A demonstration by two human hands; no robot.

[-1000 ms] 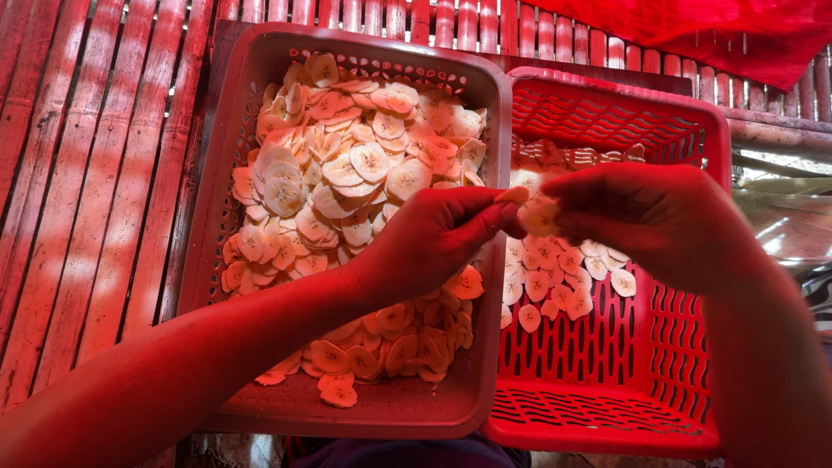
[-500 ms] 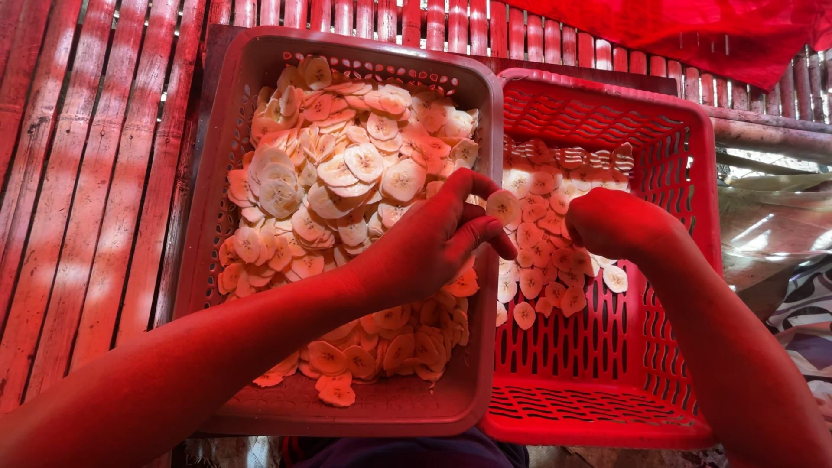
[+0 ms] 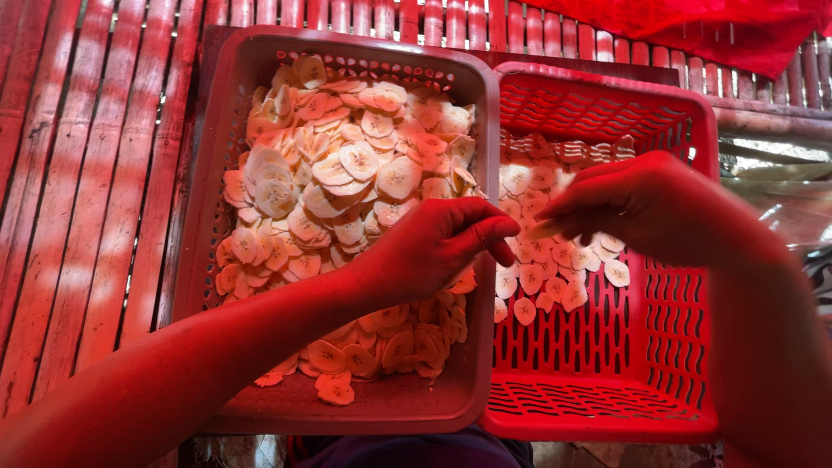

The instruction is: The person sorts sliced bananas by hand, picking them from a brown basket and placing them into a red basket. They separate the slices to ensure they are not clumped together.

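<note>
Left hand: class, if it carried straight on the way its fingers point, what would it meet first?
Probably the right hand and the thin slice it pinches, just beyond the left hand; depth is unclear.

This looks like a small rustic food-processing spot — a cottage workshop or drying shed rather than a home kitchen. The work surface is a platform of split bamboo slats [image 3: 78, 199] laid side by side, with narrow gaps between them. Two perforated plastic crates sit on it, touching: the left crate [image 3: 208, 260] heaped with thin, pale fruit slices [image 3: 347, 173], the right crate [image 3: 685, 286] only partly filled. A red tarp or cloth [image 3: 719, 26] hangs overhead at the top right, and everything is bathed in red-tinted daylight — dappled patches fall across the slats, suggesting an open-air or semi-covered setting.
</note>
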